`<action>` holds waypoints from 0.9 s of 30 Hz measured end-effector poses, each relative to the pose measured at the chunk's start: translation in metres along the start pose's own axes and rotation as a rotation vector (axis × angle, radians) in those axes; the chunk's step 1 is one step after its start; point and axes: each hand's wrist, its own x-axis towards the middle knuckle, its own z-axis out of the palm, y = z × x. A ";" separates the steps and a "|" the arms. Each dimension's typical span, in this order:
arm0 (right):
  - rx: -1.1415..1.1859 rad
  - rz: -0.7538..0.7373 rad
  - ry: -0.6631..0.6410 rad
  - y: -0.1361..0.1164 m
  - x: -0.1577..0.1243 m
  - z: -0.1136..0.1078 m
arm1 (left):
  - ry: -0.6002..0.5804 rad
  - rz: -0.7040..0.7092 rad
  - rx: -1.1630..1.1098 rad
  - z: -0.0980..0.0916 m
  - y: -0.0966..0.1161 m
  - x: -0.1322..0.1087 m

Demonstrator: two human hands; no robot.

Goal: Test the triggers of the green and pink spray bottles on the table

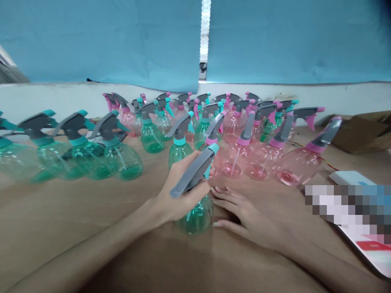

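We cannot see beneath the pixelated patch (pixel 345 209) right of the right hand (pixel 244 215). Far left of the left hand (pixel 180 195), the edge cuts off a green spray bottle (pixel 15 160).

One head-worn camera looks forward and down from close above the left hand (pixel 180 191) and right hand (pixel 244 215), across a tan-covered table (pixel 61 211) toward rows of spray bottles (pixel 151 138) and a blue curtain (pixel 91 40).

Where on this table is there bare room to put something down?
Bare tan tabletop stretches left of the left hand gripping a green spray bottle, in front of the other green bottles. A smaller patch lies between the right hand and the pink spray bottles. Behind the front bottles it is crowded, bottles packed together.
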 end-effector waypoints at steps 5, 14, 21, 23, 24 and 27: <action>-0.019 0.005 0.006 -0.001 -0.002 0.000 | 0.000 -0.035 -0.037 0.001 -0.002 -0.002; -0.120 0.070 0.004 -0.001 -0.003 -0.002 | 0.019 -0.054 -0.036 0.004 -0.006 -0.006; -0.067 0.067 0.036 0.002 -0.002 -0.003 | -0.006 -0.068 -0.060 0.006 -0.004 -0.004; -0.063 0.060 0.037 0.003 -0.002 -0.002 | -0.010 -0.072 -0.046 0.007 -0.004 -0.004; -0.066 0.060 0.033 0.003 -0.002 -0.002 | -0.010 -0.070 -0.043 0.007 -0.004 -0.004; -0.066 0.062 0.038 0.003 -0.002 -0.001 | -0.013 -0.077 -0.063 0.008 -0.003 -0.004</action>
